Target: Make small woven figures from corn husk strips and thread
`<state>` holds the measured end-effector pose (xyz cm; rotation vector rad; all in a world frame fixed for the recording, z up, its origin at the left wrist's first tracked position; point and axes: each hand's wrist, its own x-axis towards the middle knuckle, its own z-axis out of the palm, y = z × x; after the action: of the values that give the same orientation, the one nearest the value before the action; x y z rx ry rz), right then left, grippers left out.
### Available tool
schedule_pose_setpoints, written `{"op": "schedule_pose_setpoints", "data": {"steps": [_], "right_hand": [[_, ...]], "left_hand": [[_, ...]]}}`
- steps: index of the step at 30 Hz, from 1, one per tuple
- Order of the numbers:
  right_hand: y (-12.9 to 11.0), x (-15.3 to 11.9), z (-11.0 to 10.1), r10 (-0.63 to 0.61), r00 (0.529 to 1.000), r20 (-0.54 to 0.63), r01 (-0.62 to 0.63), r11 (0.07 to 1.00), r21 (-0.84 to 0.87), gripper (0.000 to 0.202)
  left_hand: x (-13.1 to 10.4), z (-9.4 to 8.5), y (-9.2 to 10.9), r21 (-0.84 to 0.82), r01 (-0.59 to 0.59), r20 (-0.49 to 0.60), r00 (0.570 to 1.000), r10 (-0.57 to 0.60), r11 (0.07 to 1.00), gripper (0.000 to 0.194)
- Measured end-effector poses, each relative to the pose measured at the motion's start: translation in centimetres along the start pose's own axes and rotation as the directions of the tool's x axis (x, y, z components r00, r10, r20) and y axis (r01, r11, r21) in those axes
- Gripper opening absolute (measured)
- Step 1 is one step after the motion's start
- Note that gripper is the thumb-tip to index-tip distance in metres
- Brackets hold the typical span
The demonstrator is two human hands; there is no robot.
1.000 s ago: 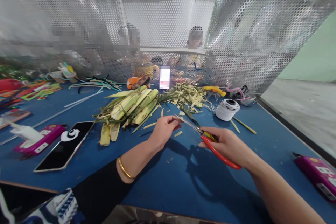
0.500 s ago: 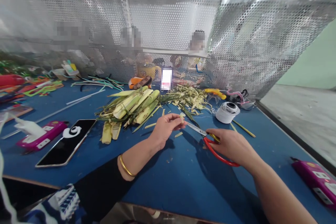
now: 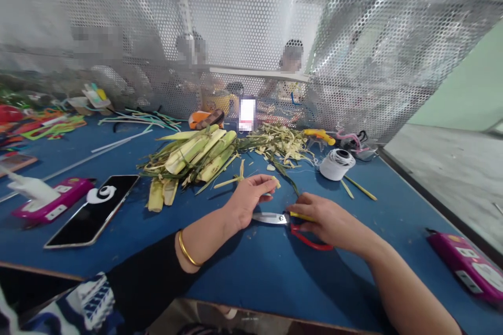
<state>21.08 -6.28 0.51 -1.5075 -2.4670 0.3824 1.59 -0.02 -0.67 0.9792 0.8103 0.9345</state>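
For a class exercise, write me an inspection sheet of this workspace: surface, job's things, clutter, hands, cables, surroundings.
Surface: blue tabletop bearing small scraps.
Job's things: leafy husk bundle; shredded strips to its right; scissors; white spool.
Clutter: phone with a white item on it; magenta devices at left and right.
Hands: left hand pinches a pale piece; right hand holds the scissors by the handles.
Cables: a pink, cord-like item at back right, too blurred to identify.
Surroundings: perforated screen with people visible behind it.

perforated metal screen (image 3: 251,21) | pale green wall (image 3: 463,94) | grey floor (image 3: 451,159) | blue tabletop (image 3: 243,277)
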Motion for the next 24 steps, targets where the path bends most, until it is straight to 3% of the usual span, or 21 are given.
{"op": "schedule_pose_setpoints", "data": {"steps": [2, 4, 6, 9, 13, 17, 21, 24], "right_hand": [[0.1, 0.3, 0.2, 0.08, 0.986, -0.144, -0.046, 0.973, 0.224, 0.028], [-0.2, 1.0, 0.5, 0.238, 0.935, -0.261, -0.086, 0.87, 0.486, 0.026], [-1.1, 1.9, 1.0, 0.375, 0.888, -0.267, -0.106, 0.731, 0.674, 0.032], [-2.6, 2.9, 1.8, 0.486, 0.837, -0.251, -0.144, 0.638, 0.757, 0.029], [-3.4, 3.3, 2.0, 0.525, 0.796, -0.302, -0.118, 0.623, 0.773, 0.029], [-2.7, 2.8, 1.7, 0.455, 0.833, -0.314, -0.106, 0.688, 0.718, 0.026], [-1.7, 2.0, 1.1, 0.31, 0.932, -0.187, -0.128, 0.764, 0.632, 0.025], [-1.3, 1.4, 0.4, 0.244, 0.966, -0.085, -0.154, 0.807, 0.57, 0.022]], "left_hand": [[-0.2, 0.3, -0.2, 0.004, 0.005, 0.002, 1.0, -0.005, 1.0, 0.031], [-0.5, 0.7, -0.4, 0.002, 0.006, 0.001, 1.0, -0.006, 1.0, 0.029], [-0.7, 0.9, -0.6, 0.0, -0.005, 0.007, 1.0, 0.005, 1.0, 0.027], [-0.8, 1.1, -0.8, 0.017, -0.037, 0.0, 0.999, 0.037, 0.999, 0.024], [-0.9, 1.1, -1.1, 0.02, -0.042, -0.025, 0.999, 0.042, 0.999, 0.026], [-0.9, 1.1, -0.7, 0.08, -0.055, 0.06, 0.997, 0.05, 0.995, 0.033], [-0.9, 0.6, 0.2, 0.379, -0.15, 0.199, 0.977, 0.077, 0.913, 0.034], [-0.8, 0.1, 0.6, 0.532, -0.215, 0.34, 0.94, 0.026, 0.819, 0.024]]}}
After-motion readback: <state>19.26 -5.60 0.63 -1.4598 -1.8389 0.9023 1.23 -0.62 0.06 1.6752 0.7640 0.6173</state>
